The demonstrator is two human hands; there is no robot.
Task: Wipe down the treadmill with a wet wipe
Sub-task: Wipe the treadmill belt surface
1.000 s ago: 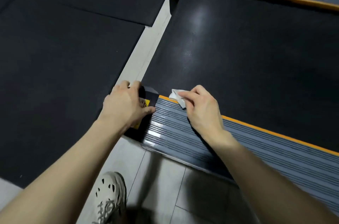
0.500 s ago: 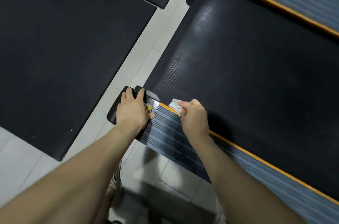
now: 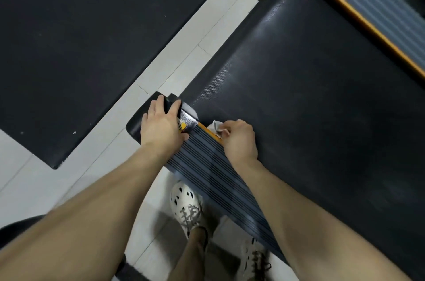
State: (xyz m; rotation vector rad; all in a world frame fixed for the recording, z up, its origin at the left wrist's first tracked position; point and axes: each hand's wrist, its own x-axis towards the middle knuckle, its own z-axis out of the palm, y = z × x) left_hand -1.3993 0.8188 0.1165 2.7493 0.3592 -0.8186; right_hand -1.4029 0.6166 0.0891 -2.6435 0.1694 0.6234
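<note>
Two hands work at the near-left corner of the treadmill (image 3: 299, 96): left hand (image 3: 161, 126) lies spread over the black end cap (image 3: 138, 124), fingers fairly straight, bracing rather than gripping; right hand (image 3: 239, 140) is clenched round a bunched white wet wipe (image 3: 217, 127), pressed at the orange strip (image 3: 208, 131) where the ribbed side rail (image 3: 207, 165) meets the belt (image 3: 287, 62). Wet wipe looks light, soft, limp and damp, likely to fold or slip, so best kept wadded under the fingertips with downward pressure, not held by a loose corner. Treadmill looks heavy and rigid, unlikely to shift.
</note>
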